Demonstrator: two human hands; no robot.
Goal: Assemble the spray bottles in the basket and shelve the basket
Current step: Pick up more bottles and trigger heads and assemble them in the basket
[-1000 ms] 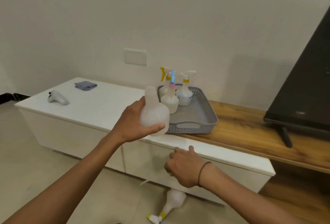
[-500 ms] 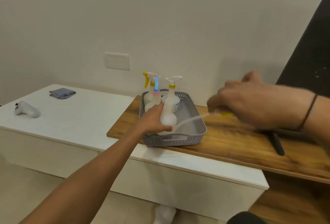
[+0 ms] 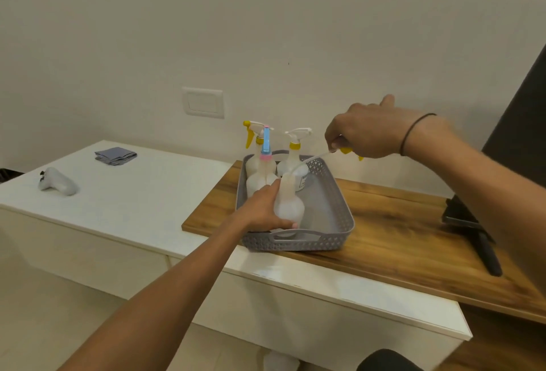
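Note:
A grey perforated basket (image 3: pixel 339 211) rests on a wooden board (image 3: pixel 399 240). My left hand (image 3: pixel 263 208) grips a headless white bottle (image 3: pixel 289 208) standing upright at the basket's front. My right hand (image 3: pixel 369 131) holds a yellow-collared spray head (image 3: pixel 345 150) above the basket's right rim. Its thin tube (image 3: pixel 307 160) slants down with its tip at the bottle's neck. At the back of the basket stand three assembled bottles: a yellow-trigger one (image 3: pixel 254 137), a blue-and-pink-topped one (image 3: pixel 266 163), a white-trigger one (image 3: pixel 295 152).
The board lies on a white cabinet (image 3: pixel 118 211) against the wall. A white controller (image 3: pixel 57 181) and a folded grey cloth (image 3: pixel 115 155) lie on its left part. A dark screen on a stand (image 3: pixel 472 231) is at the right. Another bottle (image 3: pixel 280 361) lies on the floor below.
My left hand carried the headless bottle from mid-air into the basket. My right hand rose from below the cabinet edge with the spray head and brought its tube to the bottle's neck.

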